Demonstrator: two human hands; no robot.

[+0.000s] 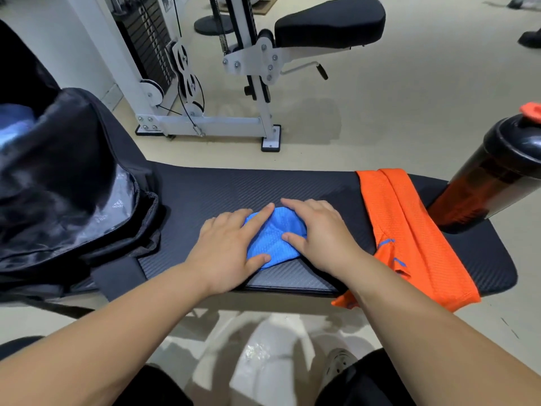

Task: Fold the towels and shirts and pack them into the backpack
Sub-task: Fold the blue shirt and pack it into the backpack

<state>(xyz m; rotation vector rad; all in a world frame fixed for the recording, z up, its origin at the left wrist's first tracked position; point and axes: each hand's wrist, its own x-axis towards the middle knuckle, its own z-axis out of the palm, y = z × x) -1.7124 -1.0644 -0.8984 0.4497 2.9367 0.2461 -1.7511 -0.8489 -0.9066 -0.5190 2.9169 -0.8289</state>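
Note:
A small folded blue towel (273, 238) lies in the middle of the black padded bench (222, 189). My left hand (227, 247) presses flat on its left side, fingers spread over the cloth. My right hand (319, 235) presses flat on its right side, thumb on the fabric. An orange shirt (409, 238) is draped across the bench to the right, hanging over the near edge. The black backpack (64, 183) stands open at the bench's left end, with something blue visible inside its top.
A dark shaker bottle (494, 171) with an orange cap stands at the bench's right end, behind the shirt. A white weight machine (205, 83) with a black seat pad stands on the beige floor beyond the bench. My legs and a shoe show below.

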